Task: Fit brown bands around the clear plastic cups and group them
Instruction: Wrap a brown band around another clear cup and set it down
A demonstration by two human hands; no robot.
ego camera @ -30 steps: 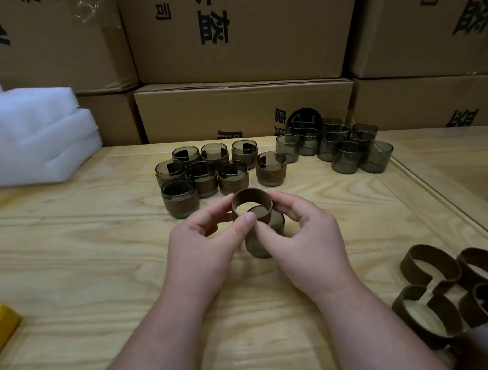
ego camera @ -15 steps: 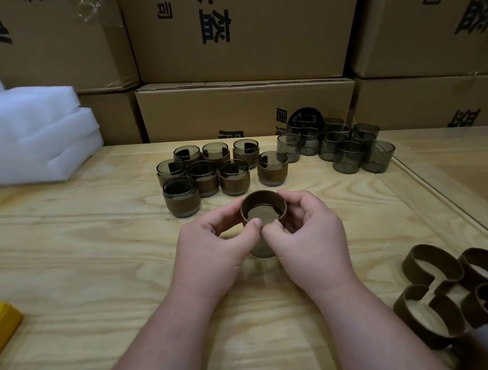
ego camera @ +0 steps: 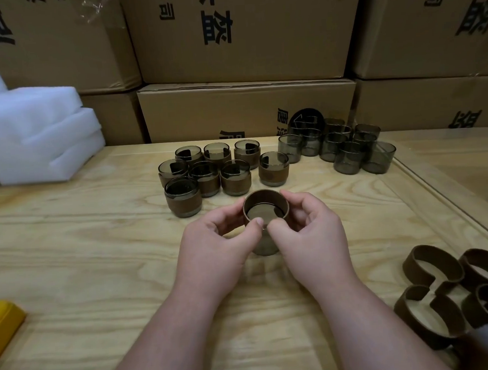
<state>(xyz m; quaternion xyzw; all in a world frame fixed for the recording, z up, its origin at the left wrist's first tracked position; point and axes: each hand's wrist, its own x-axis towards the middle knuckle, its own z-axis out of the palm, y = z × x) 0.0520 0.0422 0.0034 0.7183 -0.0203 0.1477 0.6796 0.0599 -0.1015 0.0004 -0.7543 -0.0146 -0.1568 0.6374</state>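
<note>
Brown band (ego camera: 278, 197) atop smoky cup (ego camera: 266, 248), hands (ego camera: 213, 252) pinching

Wooden table (ego camera: 68, 255) — banded cups (ego camera: 207, 173), bare cups (ego camera: 347, 151), loose bands (ego camera: 461, 291), foam (ego camera: 31, 136)

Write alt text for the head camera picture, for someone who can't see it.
Both hands, left and right, pinch a brown band around a clear cup on a wooden table. Banded cups stand behind, bare cups far right, loose bands near right.
</note>
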